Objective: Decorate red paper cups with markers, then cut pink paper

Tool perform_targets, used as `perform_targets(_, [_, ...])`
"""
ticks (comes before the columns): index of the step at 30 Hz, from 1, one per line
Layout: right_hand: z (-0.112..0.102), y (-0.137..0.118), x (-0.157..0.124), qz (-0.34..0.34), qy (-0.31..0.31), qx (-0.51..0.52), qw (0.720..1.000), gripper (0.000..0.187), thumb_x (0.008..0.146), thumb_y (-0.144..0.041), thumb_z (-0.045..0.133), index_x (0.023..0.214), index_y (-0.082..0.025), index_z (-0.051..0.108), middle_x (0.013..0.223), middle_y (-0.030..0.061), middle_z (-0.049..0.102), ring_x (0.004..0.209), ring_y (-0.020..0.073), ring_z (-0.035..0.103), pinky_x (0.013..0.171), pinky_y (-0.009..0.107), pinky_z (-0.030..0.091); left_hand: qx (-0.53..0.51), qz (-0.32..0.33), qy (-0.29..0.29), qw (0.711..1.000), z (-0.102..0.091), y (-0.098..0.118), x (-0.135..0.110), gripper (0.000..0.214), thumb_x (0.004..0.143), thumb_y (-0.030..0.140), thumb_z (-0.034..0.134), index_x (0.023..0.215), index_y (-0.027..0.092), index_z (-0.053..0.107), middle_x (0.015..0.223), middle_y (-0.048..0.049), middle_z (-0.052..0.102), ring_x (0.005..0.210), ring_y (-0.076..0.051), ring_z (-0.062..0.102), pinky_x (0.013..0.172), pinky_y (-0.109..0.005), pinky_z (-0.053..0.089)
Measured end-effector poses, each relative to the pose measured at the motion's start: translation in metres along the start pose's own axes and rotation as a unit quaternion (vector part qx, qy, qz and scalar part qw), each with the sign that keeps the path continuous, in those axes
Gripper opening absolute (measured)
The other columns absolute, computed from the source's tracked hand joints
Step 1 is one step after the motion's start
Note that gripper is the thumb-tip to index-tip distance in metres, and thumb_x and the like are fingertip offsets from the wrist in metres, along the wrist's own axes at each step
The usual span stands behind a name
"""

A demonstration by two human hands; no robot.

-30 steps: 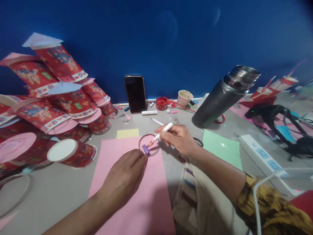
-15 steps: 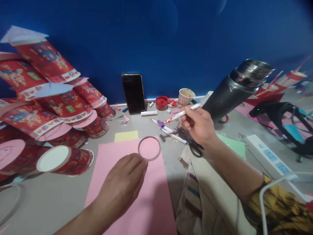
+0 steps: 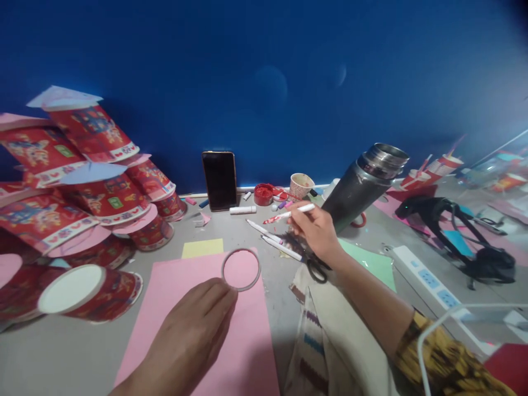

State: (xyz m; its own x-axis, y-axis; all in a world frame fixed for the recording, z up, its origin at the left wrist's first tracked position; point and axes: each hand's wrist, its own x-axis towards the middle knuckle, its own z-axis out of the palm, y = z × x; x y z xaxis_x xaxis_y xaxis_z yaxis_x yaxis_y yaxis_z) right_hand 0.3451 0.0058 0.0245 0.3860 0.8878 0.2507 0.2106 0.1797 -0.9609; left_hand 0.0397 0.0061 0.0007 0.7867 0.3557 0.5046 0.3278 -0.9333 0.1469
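Observation:
My left hand [image 3: 185,338] lies flat on a pink paper sheet [image 3: 243,352], its fingertips touching the near edge of a thin ring [image 3: 241,269] that rests on the sheet. My right hand [image 3: 315,231] is raised above the table to the right of the ring, pinching a white and red marker [image 3: 289,213] that points left. Two more markers [image 3: 270,239] lie on the table just below it. Black-handled scissors [image 3: 313,264] sit under my right wrist.
A heap of red printed paper cups [image 3: 82,203] fills the left side. A phone [image 3: 219,180] leans on the blue wall, beside a red paint pot [image 3: 263,193] and a stained cup [image 3: 301,185]. A dark flask [image 3: 357,187], green paper [image 3: 371,264] and a power strip [image 3: 429,280] lie right.
My right hand has lifted the marker off the ring and pink sheet and moved it up and to the right; the purple cap is no longer by the ring. My left hand stays at the ring.

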Motion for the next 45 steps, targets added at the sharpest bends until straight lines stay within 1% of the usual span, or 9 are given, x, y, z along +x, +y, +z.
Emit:
perform_targets(2, [0.005, -0.005, -0.002, 0.048, -0.002, 0.076, 0.996, 0.05, 0.084, -0.068, 0.083, 0.097, -0.021, 0.07, 0.071, -0.002, 0.069, 0.051, 0.01, 0.052, 0.05, 0.024, 0.042, -0.006, -0.003, -0.001, 1.0, 0.0, 0.0, 0.0, 0.025, 0.109, 0.009, 0.045, 0.109, 0.019, 0.067, 0.098, -0.0088, 0.074, 0.085, -0.025, 0.071, 0.072, -0.039, 0.06])
perform_targets(4, [0.012, -0.01, -0.009, 0.069, -0.024, 0.105, 0.992, 0.053, 0.079, -0.067, 0.088, 0.094, -0.021, 0.068, 0.068, -0.0028, 0.069, 0.05, 0.0093, 0.052, 0.049, 0.022, 0.04, -0.011, -0.011, -0.009, 1.0, 0.001, 0.001, -0.001, 0.022, 0.109, 0.01, 0.047, 0.108, 0.019, 0.067, 0.096, -0.0082, 0.073, 0.084, -0.025, 0.07, 0.073, -0.039, 0.06])
perform_targets(10, [0.037, -0.02, -0.035, 0.076, -0.153, 0.064, 0.983, 0.044, 0.091, -0.062, 0.08, 0.095, -0.02, 0.069, 0.077, 0.0012, 0.076, 0.053, 0.0104, 0.058, 0.05, 0.023, 0.046, -0.012, -0.013, -0.013, 1.0, 0.001, 0.002, -0.001, 0.017, 0.107, 0.008, 0.052, 0.11, 0.017, 0.067, 0.102, -0.0107, 0.075, 0.092, -0.026, 0.071, 0.081, -0.04, 0.063])
perform_targets(13, [0.044, -0.02, -0.044, 0.061, -0.188, 0.032, 0.98, 0.034, 0.098, -0.053, 0.075, 0.097, -0.02, 0.07, 0.079, 0.0013, 0.076, 0.058, 0.0116, 0.062, 0.055, 0.024, 0.049, -0.014, -0.011, -0.014, 1.0, 0.001, 0.002, -0.002, 0.017, 0.107, 0.008, 0.053, 0.111, 0.016, 0.067, 0.102, -0.0108, 0.075, 0.094, -0.027, 0.071, 0.083, -0.041, 0.063])
perform_targets(18, [0.05, -0.018, -0.049, 0.043, -0.209, -0.016, 0.977, 0.019, 0.102, -0.037, 0.067, 0.096, -0.02, 0.07, 0.075, -0.0014, 0.071, 0.061, 0.0128, 0.063, 0.059, 0.025, 0.048, -0.014, -0.007, -0.007, 1.0, -0.002, 0.002, -0.001, 0.013, 0.105, 0.008, 0.057, 0.109, 0.016, 0.067, 0.101, -0.011, 0.077, 0.098, -0.029, 0.07, 0.093, -0.048, 0.062])
perform_targets(22, [0.052, -0.02, -0.05, 0.05, -0.211, -0.009, 0.976, 0.014, 0.102, -0.033, 0.067, 0.096, -0.02, 0.07, 0.073, -0.0033, 0.069, 0.062, 0.0125, 0.064, 0.06, 0.024, 0.048, -0.015, -0.01, -0.013, 1.0, -0.003, 0.002, 0.0, 0.014, 0.104, 0.006, 0.058, 0.108, 0.017, 0.067, 0.1, -0.0098, 0.077, 0.096, -0.028, 0.069, 0.094, -0.05, 0.06])
perform_targets(32, [0.056, -0.022, -0.049, 0.05, -0.219, -0.005, 0.974, 0.015, 0.1, -0.035, 0.069, 0.095, -0.021, 0.07, 0.072, -0.0039, 0.068, 0.061, 0.0125, 0.062, 0.057, 0.023, 0.046, -0.03, -0.012, -0.011, 0.999, -0.003, 0.002, 0.001, 0.017, 0.104, 0.005, 0.058, 0.114, 0.016, 0.067, 0.101, -0.0103, 0.077, 0.098, -0.028, 0.07, 0.09, -0.048, 0.062])
perform_targets(39, [0.056, -0.021, -0.049, 0.041, -0.226, -0.024, 0.973, 0.017, 0.101, -0.037, 0.068, 0.094, -0.021, 0.069, 0.079, -0.0005, 0.074, 0.073, 0.0154, 0.069, 0.065, 0.024, 0.049, -0.041, -0.014, -0.019, 0.999, -0.002, 0.001, 0.0, 0.016, 0.103, 0.004, 0.061, 0.113, 0.015, 0.067, 0.102, -0.0107, 0.077, 0.1, -0.029, 0.07, 0.093, -0.049, 0.062])
perform_targets(45, [0.052, -0.024, -0.046, 0.042, -0.234, -0.063, 0.969, 0.019, 0.104, -0.037, 0.066, 0.093, -0.022, 0.066, 0.078, -0.0007, 0.074, 0.074, 0.0162, 0.069, 0.069, 0.026, 0.048, -0.035, -0.014, -0.008, 0.999, -0.002, 0.002, 0.0, 0.018, 0.103, 0.006, 0.062, 0.118, 0.015, 0.067, 0.104, -0.0109, 0.078, 0.101, -0.029, 0.07, 0.093, -0.05, 0.063])
